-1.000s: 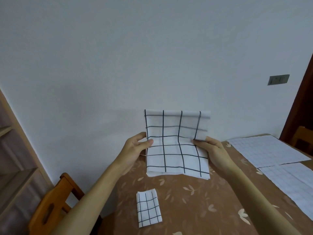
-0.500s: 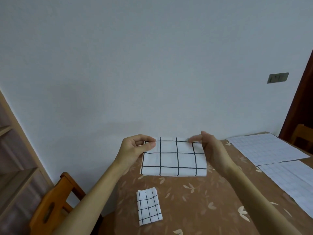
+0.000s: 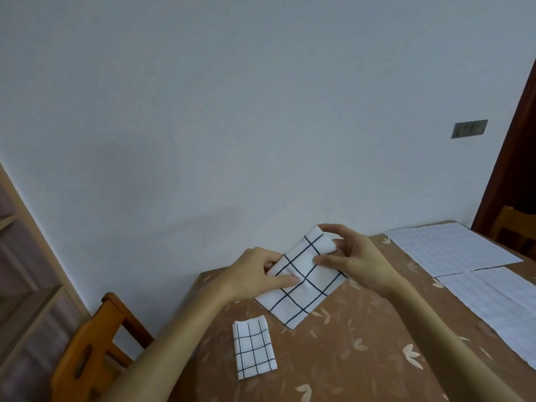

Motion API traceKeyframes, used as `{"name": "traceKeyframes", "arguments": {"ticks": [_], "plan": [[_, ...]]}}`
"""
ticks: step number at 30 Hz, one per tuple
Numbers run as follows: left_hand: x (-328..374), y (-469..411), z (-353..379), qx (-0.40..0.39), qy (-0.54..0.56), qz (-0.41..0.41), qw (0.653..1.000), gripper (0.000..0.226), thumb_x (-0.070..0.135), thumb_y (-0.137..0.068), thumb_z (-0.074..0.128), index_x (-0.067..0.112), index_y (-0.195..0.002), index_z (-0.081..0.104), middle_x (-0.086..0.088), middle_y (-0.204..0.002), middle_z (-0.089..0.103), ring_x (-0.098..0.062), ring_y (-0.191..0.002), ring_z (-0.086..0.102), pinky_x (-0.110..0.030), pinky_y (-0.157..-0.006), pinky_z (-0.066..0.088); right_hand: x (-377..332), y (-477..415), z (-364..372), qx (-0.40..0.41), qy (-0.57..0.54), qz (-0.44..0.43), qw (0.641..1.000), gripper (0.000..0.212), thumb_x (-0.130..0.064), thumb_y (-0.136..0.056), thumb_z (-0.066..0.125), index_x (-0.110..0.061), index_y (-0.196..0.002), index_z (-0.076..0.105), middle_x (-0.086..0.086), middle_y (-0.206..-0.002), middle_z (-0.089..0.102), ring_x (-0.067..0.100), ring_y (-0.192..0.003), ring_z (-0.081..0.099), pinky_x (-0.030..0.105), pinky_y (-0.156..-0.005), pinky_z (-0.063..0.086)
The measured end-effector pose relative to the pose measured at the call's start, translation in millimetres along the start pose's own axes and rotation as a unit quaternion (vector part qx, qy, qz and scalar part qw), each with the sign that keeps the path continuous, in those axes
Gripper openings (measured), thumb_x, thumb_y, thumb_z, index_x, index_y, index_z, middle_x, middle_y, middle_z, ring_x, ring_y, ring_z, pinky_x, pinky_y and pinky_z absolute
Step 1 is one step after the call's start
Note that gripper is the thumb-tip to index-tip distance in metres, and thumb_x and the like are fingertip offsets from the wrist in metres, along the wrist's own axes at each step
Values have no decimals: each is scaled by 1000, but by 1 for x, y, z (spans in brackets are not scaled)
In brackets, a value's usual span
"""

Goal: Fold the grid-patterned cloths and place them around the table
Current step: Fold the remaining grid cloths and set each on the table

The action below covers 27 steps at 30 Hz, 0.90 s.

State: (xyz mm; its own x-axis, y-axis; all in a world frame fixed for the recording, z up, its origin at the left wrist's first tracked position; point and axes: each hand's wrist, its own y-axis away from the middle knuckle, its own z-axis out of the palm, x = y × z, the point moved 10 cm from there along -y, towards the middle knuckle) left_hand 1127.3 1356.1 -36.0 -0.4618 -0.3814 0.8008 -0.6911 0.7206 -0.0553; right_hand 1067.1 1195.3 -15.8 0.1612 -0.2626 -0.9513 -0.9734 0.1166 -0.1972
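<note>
I have the half-folded cloth (image 3: 301, 288) held slantwise above the far left part of the table (image 3: 362, 361), one corner pointing down toward the top. Whether that corner touches, I cannot tell. My left grip (image 3: 255, 274) pinches the cloth's left edge, thumb on the face and fingers curled behind. My right grip (image 3: 356, 256) holds the upper end, thumb pressed on the face and fingers curled over the top corner, where the fabric looks rolled over. A finished folded cloth (image 3: 253, 345) lies flat nearer me, apart from this one. Larger fine-grid sheets (image 3: 452, 248) lie spread at the right.

I judge this to be another fold on a cloth not yet as small as the finished one. To do it well I would match the black grid lines edge on edge, since they show any skew at once. I would bring the upper end over evenly with both thumbs steady, lay the cloth on the table and press the crease flat. The fabric is limp, so its layers may slip if either pinch loosens.
</note>
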Motion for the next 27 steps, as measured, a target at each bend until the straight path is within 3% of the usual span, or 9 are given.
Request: {"name": "traceKeyframes", "arguments": {"ticks": [2,4,6,8,12,17,21,24,27], "plan": [[-1,-3,2,19,40,2,999,26,39,-80,81,23,-99,75,-1,-97,79,-19,-91,76,-49,-85,61,-6,2,-6,45,-10,-10,999,51,-12,-81,81,-31,-124,61,4,-99,77,22,-90,75,38,-80,62],[-6,-5,2,43,103,3,994,29,31,-82,81,18,-107,74,-4,-102,79,-23,-97,76,-53,-89,59,-1,7,-17,101,-61,-7,993,50,-20,-79,83,-33,-122,63,6,-105,75,23,-91,75,41,-81,62],[-12,-5,2,69,143,1,987,29,26,-86,78,17,-112,73,-4,-106,78,-23,-100,75,-53,-91,58,12,12,-16,105,-142,12,984,47,-25,-81,80,-27,-126,62,8,-110,75,27,-99,74,52,-91,57],[-14,-2,7,87,167,-2,982,29,24,-88,76,17,-115,72,-3,-108,78,-21,-101,74,-50,-91,59,24,18,-2,63,-163,32,984,40,-29,-89,72,-17,-126,63,7,-115,75,27,-105,72,54,-99,52],[-16,4,20,106,158,-1,982,25,27,-91,72,21,-115,70,3,-105,78,-14,-97,75,-39,-85,61,47,31,30,3,-113,75,991,30,-33,-98,59,-13,-118,68,3,-111,76,21,-102,73,46,-95,57],[-6,18,32,141,142,31,979,21,24,-96,65,27,-117,68,15,-106,76,3,-100,69,-13,-81,54,54,39,33,71,-103,56,991,28,-36,-100,53,-18,-116,67,-3,-105,78,17,-97,75,38,-85,60],[-5,25,43,155,101,31,982,27,40,-95,63,35,-121,68,25,-110,72,11,-104,64,-8,-87,49,53,42,37,108,-88,26,990,27,-41,-101,50,-27,-120,63,-8,-109,76,9,-98,73,29,-81,60],[-20,22,55,119,138,-8,983,26,49,-94,62,25,-98,71,16,-79,67,-1,-72,62,-13,-76,48,58,45,35,131,-84,39,987,30,-50,-99,48,-29,-113,64,-7,-106,75,7,-95,73,30,-79,59],[-25,25,55,102,99,-28,989,42,58,-92,59,20,-75,52,3,-68,48,-11,-61,45,-13,-63,37,60,46,27,154,-58,42,985,43,-56,-99,44,-19,-97,66,5,-96,73,21,-91,71,37,-77,60]]}}
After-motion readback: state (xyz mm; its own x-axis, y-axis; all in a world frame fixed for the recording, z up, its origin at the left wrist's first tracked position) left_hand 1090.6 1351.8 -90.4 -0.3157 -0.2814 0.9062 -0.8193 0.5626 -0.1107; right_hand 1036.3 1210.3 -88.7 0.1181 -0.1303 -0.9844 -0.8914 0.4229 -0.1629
